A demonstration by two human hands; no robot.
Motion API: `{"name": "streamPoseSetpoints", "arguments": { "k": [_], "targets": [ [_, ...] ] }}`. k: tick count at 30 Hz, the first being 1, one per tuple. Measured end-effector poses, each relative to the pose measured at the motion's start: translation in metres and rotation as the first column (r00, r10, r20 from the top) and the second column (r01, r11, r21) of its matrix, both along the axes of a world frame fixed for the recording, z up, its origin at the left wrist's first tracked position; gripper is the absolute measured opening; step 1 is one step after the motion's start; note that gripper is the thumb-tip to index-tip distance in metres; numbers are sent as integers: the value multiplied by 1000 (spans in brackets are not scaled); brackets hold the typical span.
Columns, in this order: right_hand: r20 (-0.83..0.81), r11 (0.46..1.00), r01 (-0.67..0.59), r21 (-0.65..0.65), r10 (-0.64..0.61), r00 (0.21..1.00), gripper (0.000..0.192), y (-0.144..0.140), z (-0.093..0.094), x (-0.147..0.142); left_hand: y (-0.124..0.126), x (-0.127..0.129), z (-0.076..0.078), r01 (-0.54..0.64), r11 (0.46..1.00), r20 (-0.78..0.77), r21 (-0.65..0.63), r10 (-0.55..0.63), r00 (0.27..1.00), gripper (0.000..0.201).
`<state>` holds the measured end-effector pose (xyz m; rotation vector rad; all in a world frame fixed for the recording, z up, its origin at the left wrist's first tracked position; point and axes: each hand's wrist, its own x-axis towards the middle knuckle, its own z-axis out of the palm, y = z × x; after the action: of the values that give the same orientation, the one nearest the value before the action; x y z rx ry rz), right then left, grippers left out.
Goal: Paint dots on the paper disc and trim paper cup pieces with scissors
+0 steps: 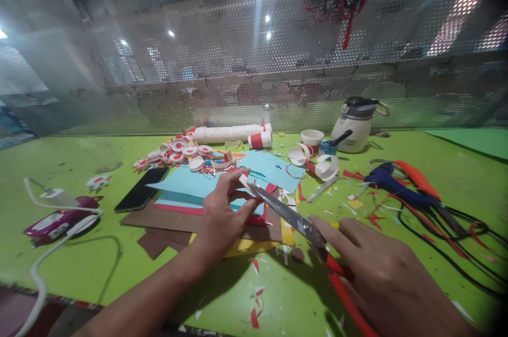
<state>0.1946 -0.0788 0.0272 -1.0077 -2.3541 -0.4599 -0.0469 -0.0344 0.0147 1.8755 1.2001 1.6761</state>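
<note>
Head view: right hand (381,279) closed around the red handles of long steel scissors (293,218), blades apart. Left hand (224,215) pinches a small white-and-red paper piece (245,180), apparently at the blade tips, above stacked coloured paper sheets (190,189) on the green table (79,257).

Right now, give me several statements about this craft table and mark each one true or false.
1. The right hand holds red-handled scissors. True.
2. The left hand lies flat and empty on the green table. False: its fingers pinch a small paper piece at the scissor tip.
3. A dark phone lies left of the light blue paper. True.
4. The white roll stands upright. False: it lies on its side.
</note>
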Motion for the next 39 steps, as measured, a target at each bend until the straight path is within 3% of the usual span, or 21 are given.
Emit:
{"name": "streamPoseSetpoints", "arguments": {
  "k": [9,22,39],
  "targets": [
    [27,999,22,-43,-21,999,38,2,4,1,1,-2,3,-10,1000,-40,9,10,999,43],
    [37,997,25,-71,-23,999,40,4,2,3,-1,0,1,-110,993,-185,49,118,976,43],
    [25,997,15,-78,-13,1000,38,2,2,3,-1,-2,2,-102,993,-226,54,112,968,43]
  ]
}}
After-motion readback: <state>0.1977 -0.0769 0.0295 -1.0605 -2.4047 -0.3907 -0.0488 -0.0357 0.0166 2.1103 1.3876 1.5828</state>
